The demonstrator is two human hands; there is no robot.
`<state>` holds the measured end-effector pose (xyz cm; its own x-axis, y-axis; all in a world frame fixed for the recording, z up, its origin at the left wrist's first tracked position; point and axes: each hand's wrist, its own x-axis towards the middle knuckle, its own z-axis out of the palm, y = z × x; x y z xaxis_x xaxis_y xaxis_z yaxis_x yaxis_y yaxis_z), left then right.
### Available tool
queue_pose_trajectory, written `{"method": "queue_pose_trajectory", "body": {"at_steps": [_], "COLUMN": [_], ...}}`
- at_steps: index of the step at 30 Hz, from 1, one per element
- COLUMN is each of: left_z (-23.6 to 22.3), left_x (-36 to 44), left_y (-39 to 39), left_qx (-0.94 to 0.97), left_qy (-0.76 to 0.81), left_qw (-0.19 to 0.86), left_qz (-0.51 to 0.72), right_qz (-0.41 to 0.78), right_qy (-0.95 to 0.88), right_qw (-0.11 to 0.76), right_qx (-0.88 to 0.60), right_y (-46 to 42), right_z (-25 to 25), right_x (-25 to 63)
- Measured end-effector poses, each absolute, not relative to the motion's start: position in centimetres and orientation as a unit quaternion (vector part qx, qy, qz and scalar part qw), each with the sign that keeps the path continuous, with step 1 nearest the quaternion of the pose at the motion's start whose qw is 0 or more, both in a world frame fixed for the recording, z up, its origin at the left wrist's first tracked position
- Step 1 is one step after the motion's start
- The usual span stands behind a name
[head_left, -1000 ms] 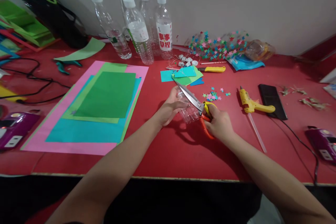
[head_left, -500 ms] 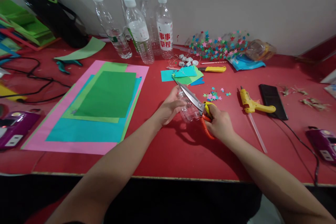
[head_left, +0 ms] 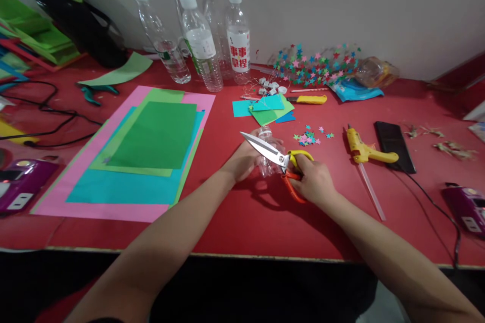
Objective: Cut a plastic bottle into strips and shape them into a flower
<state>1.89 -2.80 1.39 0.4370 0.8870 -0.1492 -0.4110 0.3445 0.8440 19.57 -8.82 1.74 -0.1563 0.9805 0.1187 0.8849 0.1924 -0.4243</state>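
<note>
My right hand (head_left: 316, 179) is closed round the yellow and orange handles of a pair of scissors (head_left: 265, 148). The blades lie together and point left, across the front of a clear plastic bottle piece (head_left: 265, 166). My left hand (head_left: 244, 157) grips this piece from the left and behind, with part of its fingers hidden by the blades. The bottle's neck end faces away from me, and its near end looks cut. Just beyond it lie small blue and green paper pieces (head_left: 265, 111) and a scatter of star sequins (head_left: 308, 138).
Several plastic bottles (head_left: 200, 48) stand by the wall. Layered coloured sheets (head_left: 153, 136) cover the left side. To the right are a yellow glue gun (head_left: 364, 150), a phone (head_left: 394, 146) and a cable. A yellow cutter (head_left: 310, 100) lies behind, near a star-covered clear piece (head_left: 316, 65).
The scissors have turned so their tips point more to the left and sit lower, nearer me. My right hand shifted slightly left. My left hand's fingers moved behind the bottle piece.
</note>
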Motion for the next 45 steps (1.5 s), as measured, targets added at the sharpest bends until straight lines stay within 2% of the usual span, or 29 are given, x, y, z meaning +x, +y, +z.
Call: {"method": "queue_pose_trajectory", "body": {"at_steps": [5, 11, 15, 21, 28, 34, 45], "left_z": [1.6, 0.9, 1.3, 1.0, 1.0, 1.9, 2.2], "left_x": [1.7, 0.5, -0.3, -0.7, -0.8, 0.1, 0.2], "left_y": [-2.9, -0.9, 0.3, 1.0, 0.9, -0.2, -0.5], "left_qx": [0.358, 0.332, 0.266, 0.252, 0.28, 0.319, 0.339], "left_qy": [0.313, 0.315, 0.369, 0.383, 0.411, 0.402, 0.388], "left_qw": [0.777, 0.731, 0.681, 0.617, 0.572, 0.565, 0.569], "left_qz": [0.413, 0.506, 0.574, 0.64, 0.652, 0.646, 0.641], "right_qz": [0.14, 0.304, 0.373, 0.367, 0.365, 0.437, 0.469], "right_qy": [-0.742, -0.695, -0.722, -0.739, -0.735, -0.72, -0.702], "right_qw": [0.192, 0.231, 0.14, 0.074, 0.075, 0.094, 0.103], "right_qx": [-0.627, -0.61, -0.566, -0.56, -0.566, -0.53, -0.525], "right_y": [-8.6, -8.2, -8.3, -8.6, -8.7, -9.0, -9.3], "right_z": [2.2, 4.2, 5.2, 5.0, 5.1, 5.4, 5.5], "right_x": [19.8, 21.3, 22.1, 22.2, 21.9, 21.3, 20.9]}}
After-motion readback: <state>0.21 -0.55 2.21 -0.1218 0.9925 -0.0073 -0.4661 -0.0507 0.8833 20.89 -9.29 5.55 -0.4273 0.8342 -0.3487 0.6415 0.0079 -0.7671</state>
